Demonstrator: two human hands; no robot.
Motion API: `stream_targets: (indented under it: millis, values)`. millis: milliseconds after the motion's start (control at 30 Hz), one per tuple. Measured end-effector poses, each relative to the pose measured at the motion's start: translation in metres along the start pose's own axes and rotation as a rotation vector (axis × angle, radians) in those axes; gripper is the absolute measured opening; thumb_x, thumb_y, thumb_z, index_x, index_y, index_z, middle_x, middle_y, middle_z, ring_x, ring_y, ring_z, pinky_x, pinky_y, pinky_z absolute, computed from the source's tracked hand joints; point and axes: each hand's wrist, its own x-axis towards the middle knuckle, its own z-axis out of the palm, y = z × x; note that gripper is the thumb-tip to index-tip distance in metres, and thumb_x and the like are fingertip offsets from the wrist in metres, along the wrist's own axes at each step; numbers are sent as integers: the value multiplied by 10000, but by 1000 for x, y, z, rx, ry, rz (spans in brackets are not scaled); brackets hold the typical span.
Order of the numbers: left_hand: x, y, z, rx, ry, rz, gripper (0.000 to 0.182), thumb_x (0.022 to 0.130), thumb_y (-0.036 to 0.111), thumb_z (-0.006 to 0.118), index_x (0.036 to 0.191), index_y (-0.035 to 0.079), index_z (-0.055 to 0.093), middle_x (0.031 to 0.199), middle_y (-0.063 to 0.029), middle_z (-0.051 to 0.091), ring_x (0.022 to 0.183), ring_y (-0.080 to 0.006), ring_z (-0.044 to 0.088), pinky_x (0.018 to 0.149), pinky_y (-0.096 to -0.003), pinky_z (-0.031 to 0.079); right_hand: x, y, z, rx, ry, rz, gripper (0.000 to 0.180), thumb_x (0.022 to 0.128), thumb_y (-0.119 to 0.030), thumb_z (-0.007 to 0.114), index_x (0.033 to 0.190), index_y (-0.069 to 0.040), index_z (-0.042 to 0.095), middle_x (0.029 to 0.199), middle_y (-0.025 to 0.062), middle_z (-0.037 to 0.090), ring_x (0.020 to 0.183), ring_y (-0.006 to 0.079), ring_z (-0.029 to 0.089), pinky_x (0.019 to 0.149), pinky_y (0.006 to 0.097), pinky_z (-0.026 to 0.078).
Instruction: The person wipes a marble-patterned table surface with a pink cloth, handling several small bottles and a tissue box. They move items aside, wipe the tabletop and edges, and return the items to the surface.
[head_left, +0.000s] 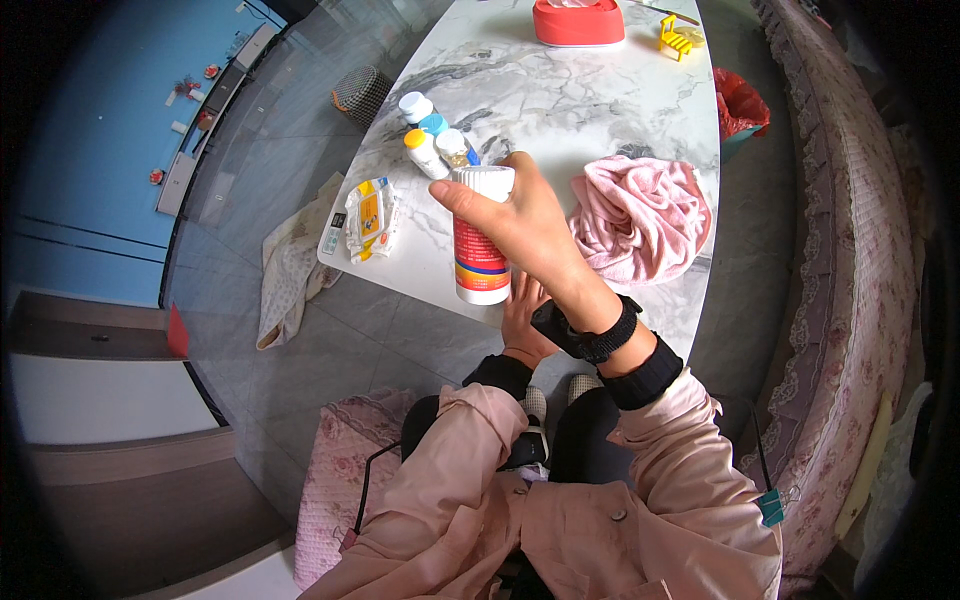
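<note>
My right hand (536, 217) grips a red and white plastic bottle (481, 259) from its right side, thumb across the front just below the ribbed white cap (484, 178). The bottle is upright near the table's front edge and its label bears writing. Behind it, partly covered by the bottle and my right wrist, my left hand (525, 326) rests at the table edge with nothing seen in it. Just beyond the bottle stand several small bottles, among them a yellow-capped white one (424, 154) and a clear one with a white lid (454, 146). A crumpled pink towel (641, 217) lies right of my right hand.
On the marble-patterned table (525, 97), a wet-wipes pack (373, 217) lies front left. A red tissue box (579, 24) and a small yellow toy chair (675, 37) are at the far end. A red-lined bin (739, 105) stands beside the right edge, near a quilted sofa (847, 262).
</note>
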Motion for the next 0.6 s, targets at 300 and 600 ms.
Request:
stream_targets:
  millis: [300,600]
  values:
    - [1,1,-5,-9,6,15,764,757,499,689,1385,113,488,1435,-140,412,1392,-357,320,1151,-518,228,2,5,0,-72,-11,-57,685,781,-448,791,1043,113,498,865,153,648,785,170,648,680,303,537]
    - [2,1,-6,-25,8,7,751,764,470,692,1391,113,484,1450,-146,403,1400,-369,314,1145,-491,257,1,5,0,-48,-18,-35,680,778,-442,790,1053,108,499,862,146,651,788,170,644,687,305,533]
